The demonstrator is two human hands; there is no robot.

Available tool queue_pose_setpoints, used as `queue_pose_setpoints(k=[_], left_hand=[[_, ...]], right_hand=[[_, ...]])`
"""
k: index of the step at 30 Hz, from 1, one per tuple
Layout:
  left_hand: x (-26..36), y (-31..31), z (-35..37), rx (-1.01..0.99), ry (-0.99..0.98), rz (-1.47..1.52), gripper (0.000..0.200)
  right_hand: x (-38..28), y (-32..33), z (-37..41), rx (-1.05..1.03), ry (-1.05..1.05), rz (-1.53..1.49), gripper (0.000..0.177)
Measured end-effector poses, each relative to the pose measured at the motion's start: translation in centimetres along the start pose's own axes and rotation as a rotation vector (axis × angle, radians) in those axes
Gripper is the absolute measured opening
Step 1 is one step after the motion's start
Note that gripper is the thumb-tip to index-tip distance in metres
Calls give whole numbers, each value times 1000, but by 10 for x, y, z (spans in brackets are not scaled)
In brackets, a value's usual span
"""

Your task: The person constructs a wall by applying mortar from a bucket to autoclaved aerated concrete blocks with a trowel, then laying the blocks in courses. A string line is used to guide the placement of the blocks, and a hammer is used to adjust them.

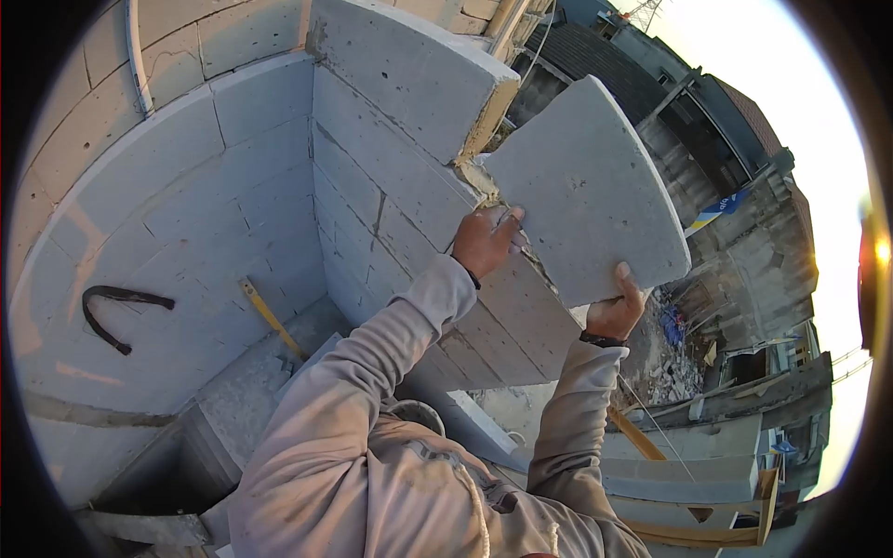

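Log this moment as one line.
left hand: at edge of grey block, near mortar | right hand: gripping block's lower edge | block: beside wall top | seating: cannot tell

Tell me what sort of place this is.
Most likely a building site: the right hand grips a pale masonry block at the edge of an unfinished block wall, what looks like rough mortar shows along that edge, and rubble lies beyond.
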State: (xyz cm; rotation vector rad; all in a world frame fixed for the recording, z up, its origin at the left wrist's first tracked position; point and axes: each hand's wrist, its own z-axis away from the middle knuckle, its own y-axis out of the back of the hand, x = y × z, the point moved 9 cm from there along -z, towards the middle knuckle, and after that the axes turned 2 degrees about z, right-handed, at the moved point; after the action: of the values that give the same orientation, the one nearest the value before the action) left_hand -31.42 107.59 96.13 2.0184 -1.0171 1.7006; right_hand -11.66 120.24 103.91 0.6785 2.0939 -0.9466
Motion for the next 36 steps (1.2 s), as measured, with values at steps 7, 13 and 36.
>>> queue_pose_setpoints(k=[7, 13, 36], left_hand=[[-48, 17, -13, 73, 100, 50, 36], [-51, 20, -16, 94, 161, 12, 34], [-44, 47, -33, 165, 146, -148, 36]], right_hand=[[35, -11, -19, -130, -119, 129, 62], [48, -18, -28, -195, -156, 82, 69], [52, -28, -39, -185, -126, 215, 67]])
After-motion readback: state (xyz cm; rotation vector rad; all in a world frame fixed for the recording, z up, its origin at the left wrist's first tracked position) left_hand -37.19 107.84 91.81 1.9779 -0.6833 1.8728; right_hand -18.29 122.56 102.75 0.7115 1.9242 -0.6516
